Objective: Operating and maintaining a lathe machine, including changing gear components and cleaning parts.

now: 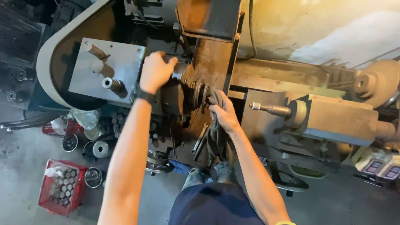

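Head view looking down at a lathe (291,79); person stands in front, dark shorts, both bare arms reaching forward.

Left hand (155,71): fingers curled shut around the round metal part on the spindle end (180,71), knuckles up, black band on the wrist; hand sits just right of the grey plate (125,62) that carries 3 short pegs; grip looks full, thumb side hidden.

Right hand (225,114): fingers closed on a grey rag (214,98), rag bunched up and pressed against the ribbed round chuck (196,89); the rest of the rag hangs down below the hand toward the floor; fingertips hidden in the cloth, so can't tell how tight.

Chuck sits between the 2 hands, centre of frame, under the rusty brown housing (216,54); both hands near each other, not touching.

Right of the right hand: tailstock (333,116) with its pointed shaft (268,109) aimed left, well apart from the chuck.

A wrench (201,137) lies on the machine bed just below the right hand.

Floor left: red crate (62,187) filled with short metal cylinders; loose rings and round pieces near it; handwheel (158,166) low at centre.
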